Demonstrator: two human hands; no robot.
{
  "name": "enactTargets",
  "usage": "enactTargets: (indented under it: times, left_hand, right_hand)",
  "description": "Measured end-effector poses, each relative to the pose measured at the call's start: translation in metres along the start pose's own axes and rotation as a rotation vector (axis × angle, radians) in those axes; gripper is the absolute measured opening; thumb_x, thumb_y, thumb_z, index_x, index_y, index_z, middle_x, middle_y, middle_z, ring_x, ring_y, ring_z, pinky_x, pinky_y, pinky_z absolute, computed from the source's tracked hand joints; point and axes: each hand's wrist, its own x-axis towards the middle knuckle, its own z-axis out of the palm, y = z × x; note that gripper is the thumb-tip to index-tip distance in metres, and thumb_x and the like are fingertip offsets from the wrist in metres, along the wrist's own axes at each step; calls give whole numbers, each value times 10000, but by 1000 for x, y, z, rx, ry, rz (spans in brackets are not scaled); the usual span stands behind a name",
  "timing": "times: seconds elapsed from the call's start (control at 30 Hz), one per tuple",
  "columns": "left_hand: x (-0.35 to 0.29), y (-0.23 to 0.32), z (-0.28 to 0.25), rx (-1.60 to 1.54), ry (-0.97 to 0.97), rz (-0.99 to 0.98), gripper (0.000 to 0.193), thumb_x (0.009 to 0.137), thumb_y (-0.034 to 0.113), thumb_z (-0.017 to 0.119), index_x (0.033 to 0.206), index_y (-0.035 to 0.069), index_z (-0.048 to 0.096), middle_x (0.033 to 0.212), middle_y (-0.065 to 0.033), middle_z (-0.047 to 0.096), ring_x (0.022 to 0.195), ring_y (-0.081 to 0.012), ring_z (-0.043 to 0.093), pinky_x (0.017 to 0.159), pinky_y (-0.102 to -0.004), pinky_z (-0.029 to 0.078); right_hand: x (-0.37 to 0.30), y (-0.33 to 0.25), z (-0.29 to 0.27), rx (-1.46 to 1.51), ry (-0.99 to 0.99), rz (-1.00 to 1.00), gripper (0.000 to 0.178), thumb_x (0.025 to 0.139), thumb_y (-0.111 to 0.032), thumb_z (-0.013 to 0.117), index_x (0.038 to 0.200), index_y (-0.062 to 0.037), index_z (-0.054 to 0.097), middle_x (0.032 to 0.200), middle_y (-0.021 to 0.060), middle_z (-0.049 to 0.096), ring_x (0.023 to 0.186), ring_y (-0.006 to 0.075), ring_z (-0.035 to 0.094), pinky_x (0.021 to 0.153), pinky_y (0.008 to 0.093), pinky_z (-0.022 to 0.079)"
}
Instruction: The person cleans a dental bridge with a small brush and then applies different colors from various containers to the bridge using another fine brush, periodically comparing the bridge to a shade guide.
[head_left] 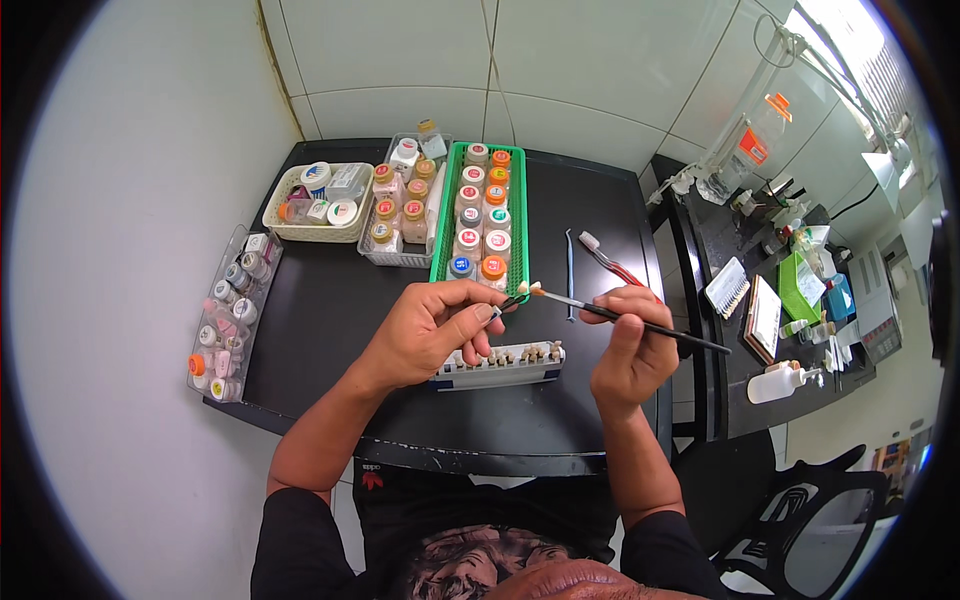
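My left hand (428, 330) is closed on a small dark holder (512, 301), whose kind I cannot make out. At its tip sits a tiny cream tooth-shaped piece (523, 288). My right hand (636, 358) grips a thin paintbrush (690, 340) with a black handle and silver ferrule. The orange-brown brush tip (537, 289) is right beside the piece; whether they touch I cannot tell. Below my hands stands a white stand (500, 376) with a row of small tooth-like pieces along its top, partly covered by my left fingers.
A green basket (437, 240) of capped jars stands behind my hands. Left of it are a grey basket (400, 258), a cream basket (320, 232) and a clear tray (232, 262) of jars. A blue tool (570, 275) and red toothbrush (610, 262) lie right. A side bench (725, 405) holds bottles.
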Motion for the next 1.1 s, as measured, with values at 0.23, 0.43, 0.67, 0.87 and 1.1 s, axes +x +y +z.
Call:
enactTargets:
  times: [0.23, 0.43, 0.67, 0.87, 1.1]
  left_hand:
    - [1, 1, 0, 22, -11, 11, 298, 1142, 128, 623, 1332, -82, 716, 1021, -123, 778, 762, -88, 717, 663, -231, 601]
    - [0, 3, 1, 31, -18, 7, 289, 1138, 109, 624, 1330, -83, 722, 1016, -118, 774, 758, -83, 709, 668, -232, 599]
    - [0, 4, 2, 34, -38, -3, 279, 1138, 104, 632, 1325, -81, 725, 1018, -110, 772, 754, -84, 705, 675, -233, 596]
    - [0, 1, 1, 30, -54, -13, 285, 1142, 125, 643, 1332, -69, 729, 1012, -96, 763, 764, -80, 702, 681, -237, 596]
    - [0, 1, -1, 48, -56, -21, 287, 1139, 121, 644, 1336, -68, 733, 1024, -105, 770, 769, -80, 706, 680, -236, 598]
  right_hand:
    - [0, 2, -2, 70, -60, -80, 257, 1182, -157, 547, 1148, 83, 636, 1041, 206, 699, 847, 227, 746, 767, 330, 648]
    - [-1, 2, -2, 84, -32, -20, 241, 1150, -122, 613, 1126, 109, 677, 1048, 196, 684, 848, 230, 760, 752, 331, 656]
    - [0, 0, -1, -18, -50, -7, 215, 1149, -90, 595, 1129, 112, 669, 1065, 201, 682, 857, 222, 748, 763, 334, 664]
    - [0, 4, -2, 34, -26, -40, 220, 1142, -113, 621, 1124, 99, 678, 1056, 203, 684, 869, 224, 736, 752, 342, 671]
    - [-1, 3, -2, 83, -23, -36, 228, 1139, -128, 639, 1130, 95, 686, 1046, 194, 689, 805, 211, 749, 727, 337, 670]
